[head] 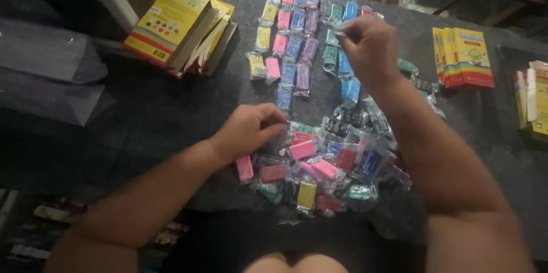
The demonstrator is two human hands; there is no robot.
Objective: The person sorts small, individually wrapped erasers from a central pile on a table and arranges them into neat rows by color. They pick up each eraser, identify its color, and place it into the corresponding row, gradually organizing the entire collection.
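Blurring right hand (370, 44) — fingertips indistinct

A dim room; a dark grey felt-like table top (154, 113) fills the view.

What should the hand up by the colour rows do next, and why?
Probably set its piece down at the end of a row. The right hand hovers over the teal and blue rows, pinching something small; its colour is blurred. The rows are sorted by colour, while the left hand reaches into the mixed pile.
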